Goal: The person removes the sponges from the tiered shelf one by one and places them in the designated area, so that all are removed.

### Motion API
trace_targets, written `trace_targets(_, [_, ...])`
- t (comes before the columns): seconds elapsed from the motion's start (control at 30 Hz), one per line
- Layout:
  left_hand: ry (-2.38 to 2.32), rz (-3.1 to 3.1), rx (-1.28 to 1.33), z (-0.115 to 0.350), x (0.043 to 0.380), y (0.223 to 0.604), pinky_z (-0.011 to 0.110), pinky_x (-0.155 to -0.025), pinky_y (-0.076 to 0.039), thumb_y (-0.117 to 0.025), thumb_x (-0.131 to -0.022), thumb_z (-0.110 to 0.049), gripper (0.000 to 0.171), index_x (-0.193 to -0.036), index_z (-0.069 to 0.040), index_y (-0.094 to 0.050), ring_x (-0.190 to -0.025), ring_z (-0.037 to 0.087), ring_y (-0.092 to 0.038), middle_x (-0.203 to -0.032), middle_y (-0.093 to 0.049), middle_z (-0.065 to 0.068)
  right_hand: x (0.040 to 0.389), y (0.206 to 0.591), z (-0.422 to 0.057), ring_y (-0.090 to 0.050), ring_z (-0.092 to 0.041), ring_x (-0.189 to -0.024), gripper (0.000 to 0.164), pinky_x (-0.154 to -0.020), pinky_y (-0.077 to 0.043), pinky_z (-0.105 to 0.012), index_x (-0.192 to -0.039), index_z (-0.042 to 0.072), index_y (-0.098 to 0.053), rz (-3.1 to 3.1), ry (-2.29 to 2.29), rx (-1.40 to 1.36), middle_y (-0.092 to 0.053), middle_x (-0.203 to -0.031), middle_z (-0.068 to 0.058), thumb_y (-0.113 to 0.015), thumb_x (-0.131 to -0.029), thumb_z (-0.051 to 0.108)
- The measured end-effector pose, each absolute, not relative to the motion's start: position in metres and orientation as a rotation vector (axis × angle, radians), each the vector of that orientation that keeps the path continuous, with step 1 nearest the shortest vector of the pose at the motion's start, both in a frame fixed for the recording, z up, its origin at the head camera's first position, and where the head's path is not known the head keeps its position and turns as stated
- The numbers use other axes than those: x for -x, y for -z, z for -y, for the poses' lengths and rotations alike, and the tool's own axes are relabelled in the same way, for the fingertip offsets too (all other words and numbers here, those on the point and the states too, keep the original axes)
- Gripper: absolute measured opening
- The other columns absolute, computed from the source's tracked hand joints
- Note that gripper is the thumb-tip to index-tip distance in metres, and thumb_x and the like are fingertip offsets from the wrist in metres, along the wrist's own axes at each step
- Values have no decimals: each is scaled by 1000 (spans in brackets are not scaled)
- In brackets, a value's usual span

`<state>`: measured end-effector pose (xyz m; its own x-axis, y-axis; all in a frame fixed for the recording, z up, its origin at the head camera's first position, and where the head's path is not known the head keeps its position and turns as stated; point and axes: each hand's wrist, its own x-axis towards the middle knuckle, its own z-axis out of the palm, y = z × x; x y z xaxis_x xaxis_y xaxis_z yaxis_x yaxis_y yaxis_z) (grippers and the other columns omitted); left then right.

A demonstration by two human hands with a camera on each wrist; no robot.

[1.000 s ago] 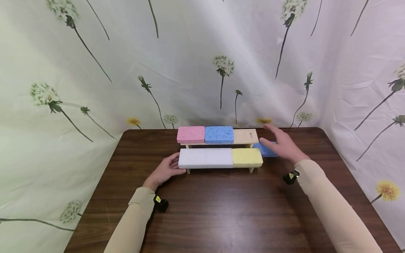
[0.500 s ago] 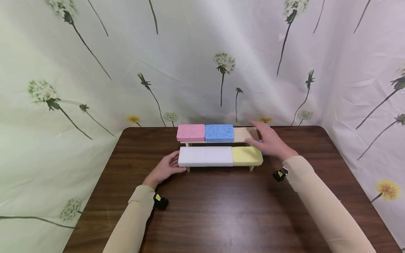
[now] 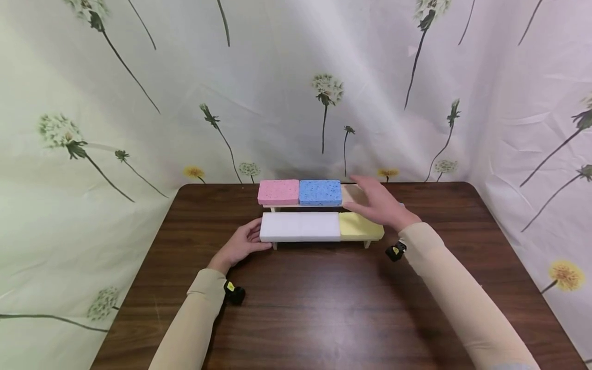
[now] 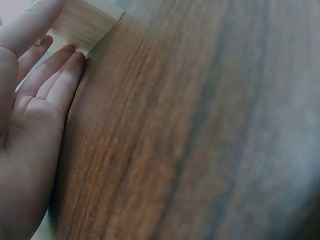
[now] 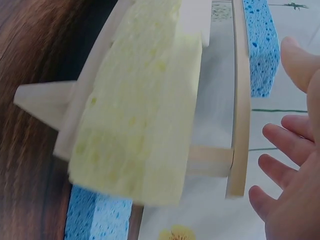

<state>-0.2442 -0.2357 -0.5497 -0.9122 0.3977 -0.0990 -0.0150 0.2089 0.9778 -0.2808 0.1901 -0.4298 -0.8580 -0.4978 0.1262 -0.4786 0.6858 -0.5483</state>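
A two-step wooden stand (image 5: 239, 150) bears sponges in two rows. On the back step lie a pink sponge (image 3: 278, 192) and a blue sponge (image 3: 320, 192), side by side. White sponge blocks (image 3: 299, 226) and a yellow sponge (image 3: 358, 226) fill the front step. My left hand (image 3: 240, 246) rests at the stand's left end, thumb near its front corner, extended fingertips right at the wood in the left wrist view. My right hand (image 3: 381, 203) reaches over the bare right part of the back step, fingers spread and holding nothing, thumb near the blue sponge.
Another blue sponge (image 5: 95, 212) lies low by the stand's right end, mostly hidden by my right hand in the head view. The dark wooden table (image 3: 296, 308) ends just behind the stand, where a flower-print cloth (image 3: 277, 103) hangs.
My right hand has moved left, from beside the low blue sponge to over the back step, close to the blue sponge there. My left hand has stayed at the stand's left end.
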Motion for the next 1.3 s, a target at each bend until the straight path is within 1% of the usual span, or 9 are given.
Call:
trace_targets(0.23, [-1751, -2158, -353, 236, 244, 549, 28, -112, -48, -84, -90, -8, 91, -163, 0, -30, -146, 37, -48, -159, -45, 25, 287, 428, -175, -27, -39, -156, 87, -127, -26, -57, -164, 2, -31, -2835, 889, 857, -34, -168, -19, -72, -100, 45])
trace_targets(0.43, [-1745, -2167, -368, 235, 245, 549, 28, -112, -48, -85, -90, -10, 92, -163, 0, -31, -145, 36, -48, -159, -46, 24, 289, 426, -165, -26, -39, -157, 90, -128, -25, -57, -165, 1, -26, -2794, 889, 833, -33, -168, -20, -71, -101, 45])
trace_targets(0.6, [-1742, -2164, -364, 234, 244, 549, 29, -112, -49, -85, -90, -8, 91, -163, -1, -32, -145, 36, -49, -159, -46, 23, 290, 430, -160, -27, -40, -156, 91, -128, -26, -56, -165, 0, -24, -2788, 865, 803, -32, -168, -21, -72, -101, 43])
trace_targets(0.83, [-1750, -2155, -370, 233, 243, 550, 28, -112, -49, -85, -90, -8, 90, -163, -1, -32, -145, 36, -49, -159, -46, 23, 289, 433, -158, -33, -41, -154, 87, -126, -29, -57, -165, 0, -28, -2837, 829, 825, -37, -165, -23, -72, -101, 41])
trace_targets(0.97, [-1758, -2153, -384, 234, 244, 550, 27, -111, -49, -85, -90, -7, 90, -163, 0, -32, -145, 36, -48, -159, -46, 23, 289, 433, -158, -35, -41, -153, 85, -125, -31, -57, -164, 1, -30, -2851, 838, 825, -40, -164, -21, -72, -101, 40])
trace_targets(1.3, [-1751, -2160, -383, 235, 244, 549, 27, -111, -49, -85, -90, -9, 90, -163, -2, -32, -145, 36, -49, -159, -46, 22, 287, 434, -157, -36, -39, -152, 81, -124, -33, -58, -163, 4, -34, -2837, 898, 782, -41, -164, -20, -72, -101, 39])
